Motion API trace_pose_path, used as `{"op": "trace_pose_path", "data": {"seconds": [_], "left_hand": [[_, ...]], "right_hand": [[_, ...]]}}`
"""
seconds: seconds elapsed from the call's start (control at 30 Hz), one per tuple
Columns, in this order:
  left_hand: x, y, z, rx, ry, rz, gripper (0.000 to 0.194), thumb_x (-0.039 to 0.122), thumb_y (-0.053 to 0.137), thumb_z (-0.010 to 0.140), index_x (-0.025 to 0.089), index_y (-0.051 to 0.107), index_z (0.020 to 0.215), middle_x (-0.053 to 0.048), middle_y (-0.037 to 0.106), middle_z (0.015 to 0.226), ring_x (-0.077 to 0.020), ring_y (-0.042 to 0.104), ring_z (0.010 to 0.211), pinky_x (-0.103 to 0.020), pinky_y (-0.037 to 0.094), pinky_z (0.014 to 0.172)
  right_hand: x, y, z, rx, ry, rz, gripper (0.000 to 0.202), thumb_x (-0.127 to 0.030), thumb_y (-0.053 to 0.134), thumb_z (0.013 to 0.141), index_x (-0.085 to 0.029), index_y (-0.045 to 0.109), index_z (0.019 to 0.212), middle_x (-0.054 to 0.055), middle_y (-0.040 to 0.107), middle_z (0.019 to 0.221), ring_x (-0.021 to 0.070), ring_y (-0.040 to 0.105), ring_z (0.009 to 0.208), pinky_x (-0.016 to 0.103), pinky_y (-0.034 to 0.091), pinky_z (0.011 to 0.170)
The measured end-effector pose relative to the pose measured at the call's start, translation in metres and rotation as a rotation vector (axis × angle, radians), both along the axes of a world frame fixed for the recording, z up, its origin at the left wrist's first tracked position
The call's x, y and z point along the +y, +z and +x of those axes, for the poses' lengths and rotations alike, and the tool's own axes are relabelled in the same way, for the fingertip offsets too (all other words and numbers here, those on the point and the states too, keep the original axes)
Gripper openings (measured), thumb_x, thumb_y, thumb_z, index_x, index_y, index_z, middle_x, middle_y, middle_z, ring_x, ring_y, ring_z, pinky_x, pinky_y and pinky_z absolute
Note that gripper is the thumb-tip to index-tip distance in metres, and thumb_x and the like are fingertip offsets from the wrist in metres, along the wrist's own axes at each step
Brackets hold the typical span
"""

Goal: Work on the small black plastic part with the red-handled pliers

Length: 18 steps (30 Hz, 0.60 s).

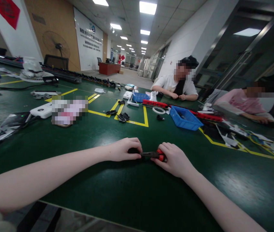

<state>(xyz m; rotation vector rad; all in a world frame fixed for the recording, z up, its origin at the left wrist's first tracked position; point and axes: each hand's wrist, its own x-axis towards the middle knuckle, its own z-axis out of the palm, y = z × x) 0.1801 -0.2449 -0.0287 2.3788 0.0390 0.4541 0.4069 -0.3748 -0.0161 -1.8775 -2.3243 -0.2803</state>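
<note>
My right hand is wrapped round the red handles of a pair of needle-nose pliers, whose dark jaws point left. Across from it, my left hand is closed, thumb and fingers pinched on a small dark part that is mostly hidden. The tips of the pliers reach the fingertips of my left hand; whether they grip the part, I cannot tell. Both hands are low over the green table. Beyond them lie small black parts in and beside a yellow-taped square.
A blue bin stands ahead to the right, with a smaller blue bin behind it. To the left lie a phone and a white power bank with cables. Two people sit across the table at the right, near red strips.
</note>
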Motion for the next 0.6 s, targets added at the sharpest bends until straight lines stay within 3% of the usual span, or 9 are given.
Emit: {"op": "trace_pose_path", "data": {"seconds": [0.4, 0.6], "left_hand": [[-0.0026, 0.0009, 0.0006, 0.006, 0.074, 0.086, 0.014, 0.027, 0.059, 0.088, 0.017, 0.062, 0.098, -0.005, 0.059, 0.099, -0.0164, 0.059, 0.088, -0.026, 0.045, 0.077], [-0.0026, -0.0018, 0.0013, 0.006, 0.116, 0.187, 0.011, 0.025, 0.059, 0.088, 0.018, 0.061, 0.096, -0.003, 0.059, 0.099, -0.0159, 0.059, 0.087, -0.025, 0.044, 0.075]], "right_hand": [[-0.0005, 0.0008, -0.002, 0.013, -0.013, 0.024, 0.026, -0.046, 0.054, 0.085, -0.021, 0.053, 0.08, 0.005, 0.059, 0.081, 0.018, 0.053, 0.071, 0.03, 0.037, 0.062], [-0.0018, 0.0005, -0.0029, -0.093, -0.021, 0.099, 0.028, -0.047, 0.055, 0.084, -0.019, 0.055, 0.083, 0.007, 0.059, 0.083, 0.0201, 0.052, 0.074, 0.032, 0.036, 0.065]]}}
